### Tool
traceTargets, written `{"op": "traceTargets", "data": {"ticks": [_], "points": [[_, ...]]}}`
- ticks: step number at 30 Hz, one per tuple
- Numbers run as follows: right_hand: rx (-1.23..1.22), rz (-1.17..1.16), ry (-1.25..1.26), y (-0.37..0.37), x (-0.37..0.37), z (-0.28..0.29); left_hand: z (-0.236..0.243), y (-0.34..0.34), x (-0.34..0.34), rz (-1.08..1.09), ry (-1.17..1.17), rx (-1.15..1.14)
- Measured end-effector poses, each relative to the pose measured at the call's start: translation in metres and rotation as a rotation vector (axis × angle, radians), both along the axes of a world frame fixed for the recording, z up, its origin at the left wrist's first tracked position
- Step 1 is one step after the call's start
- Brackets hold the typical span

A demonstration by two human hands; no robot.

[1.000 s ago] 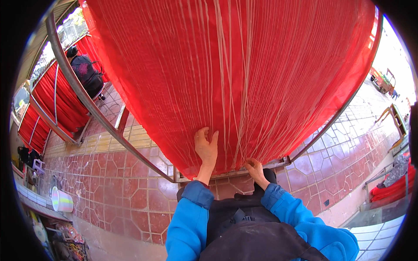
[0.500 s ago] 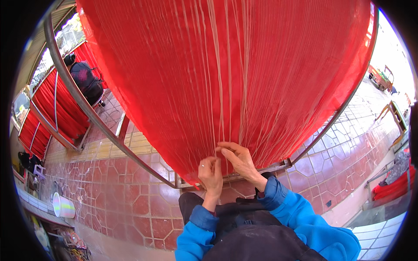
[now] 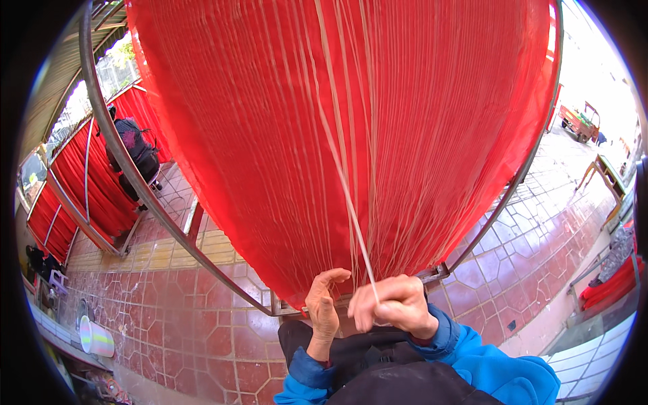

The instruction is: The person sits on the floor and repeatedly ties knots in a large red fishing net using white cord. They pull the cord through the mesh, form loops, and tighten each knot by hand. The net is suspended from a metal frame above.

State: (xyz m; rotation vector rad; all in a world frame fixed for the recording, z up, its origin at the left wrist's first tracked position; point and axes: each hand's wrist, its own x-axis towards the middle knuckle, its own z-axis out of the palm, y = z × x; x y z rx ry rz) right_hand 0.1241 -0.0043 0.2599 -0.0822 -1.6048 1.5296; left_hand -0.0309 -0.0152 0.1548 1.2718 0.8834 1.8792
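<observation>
A wide red cloth (image 3: pixel 236 155) with many pale threads along its length stretches out before me inside a metal frame (image 3: pixel 138 169). My right hand (image 3: pixel 398 305) is closed on a bundle of whitish threads (image 3: pixel 354 219), which runs taut from the far part of the cloth down to my fingers. Beside it, my left hand (image 3: pixel 322 307) is raised at the cloth's near end, thumb and fingers apart, and nothing shows in it. Other loose threads (image 3: pixel 345 128) lie along the middle of the cloth.
At the left, a person (image 3: pixel 135 152) sits near more red cloths on frames (image 3: pixel 88 179). A pale bucket (image 3: pixel 96 336) stands at the lower left. A small red cart (image 3: pixel 579 123) and a wooden stand (image 3: pixel 604 182) are at the right, over a tiled floor (image 3: pixel 196 331).
My right hand has come nearer to my body, drawing a thread bundle taut. My left hand has dropped slightly and its fingers have opened.
</observation>
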Motion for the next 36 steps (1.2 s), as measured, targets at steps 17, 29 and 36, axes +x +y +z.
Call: {"op": "traceTargets", "data": {"ticks": [17,29,36], "points": [[-0.309,0.045,-0.167,0.006,0.002,0.018,0.135,-0.069,0.011,-0.143,0.257,0.3],[-0.415,0.122,-0.245,0.008,0.01,-0.011,-0.058,-0.031,0.046,-0.032,0.247,-0.249],[-0.735,-0.023,-0.478,0.046,-0.013,-0.192,-0.214,-0.027,0.01,-0.134,0.886,-0.533]]}}
